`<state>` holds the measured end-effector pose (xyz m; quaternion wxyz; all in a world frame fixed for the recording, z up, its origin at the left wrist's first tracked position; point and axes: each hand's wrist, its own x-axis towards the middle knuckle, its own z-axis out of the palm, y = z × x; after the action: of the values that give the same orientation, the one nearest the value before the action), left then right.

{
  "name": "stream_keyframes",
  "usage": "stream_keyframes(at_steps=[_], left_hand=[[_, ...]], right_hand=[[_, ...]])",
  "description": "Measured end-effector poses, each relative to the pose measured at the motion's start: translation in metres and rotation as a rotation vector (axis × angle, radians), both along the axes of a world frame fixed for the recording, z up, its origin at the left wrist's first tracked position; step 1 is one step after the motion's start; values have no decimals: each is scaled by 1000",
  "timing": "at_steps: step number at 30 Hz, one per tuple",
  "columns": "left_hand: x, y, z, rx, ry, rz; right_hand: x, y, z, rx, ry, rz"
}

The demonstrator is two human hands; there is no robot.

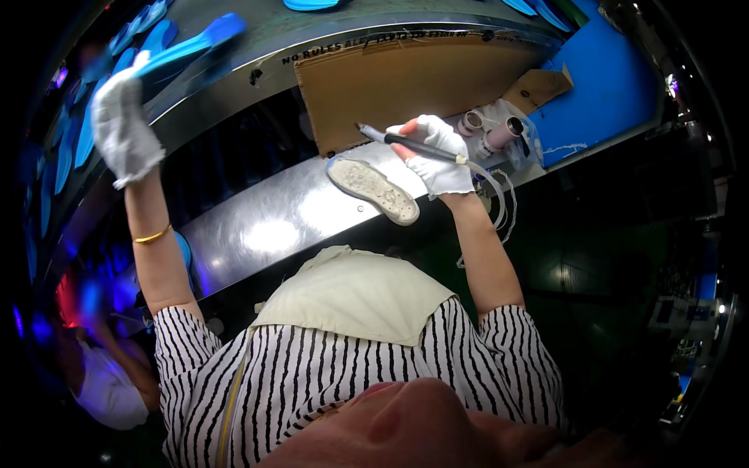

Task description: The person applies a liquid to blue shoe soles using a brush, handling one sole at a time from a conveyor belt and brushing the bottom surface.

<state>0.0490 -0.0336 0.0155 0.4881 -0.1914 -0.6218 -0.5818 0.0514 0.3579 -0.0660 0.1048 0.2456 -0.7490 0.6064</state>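
White-gloved left hand (pixel 123 129) clamped a blue insole (pixel 191 43) up high; right hand (pixel 434 153) gripped a dark pen tool (pixel 406 143) above grey sole (pixel 372 189).

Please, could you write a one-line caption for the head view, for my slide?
Gloved left hand lifts a blue insole while the gloved right hand holds a pen-like tool above a grey shoe sole.

A blue insole (pixel 195 43) is held aloft at the far left; a dark pen-like tool (pixel 409 143) — tilted, tip pointing left — hovers above a speckled grey shoe sole (pixel 372 189) lying flat on the steel bench.
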Motion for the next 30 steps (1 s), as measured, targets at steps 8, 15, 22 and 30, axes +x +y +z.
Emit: stream_keyframes(at_steps=[8, 15, 22, 30], left_hand=[[6, 34, -16, 356, -368, -858], [39, 146, -95, 940, -842, -1437], [46, 204, -109, 1178, -534, -1708], [33, 221, -121, 1098, -827, -1027]], right_hand=[[3, -3, 0, -415, -282, 27], [22, -20, 14, -416, -321, 99], [15, -35, 19, -106, 116, -119], [28, -47, 12, -44, 178, 8]])
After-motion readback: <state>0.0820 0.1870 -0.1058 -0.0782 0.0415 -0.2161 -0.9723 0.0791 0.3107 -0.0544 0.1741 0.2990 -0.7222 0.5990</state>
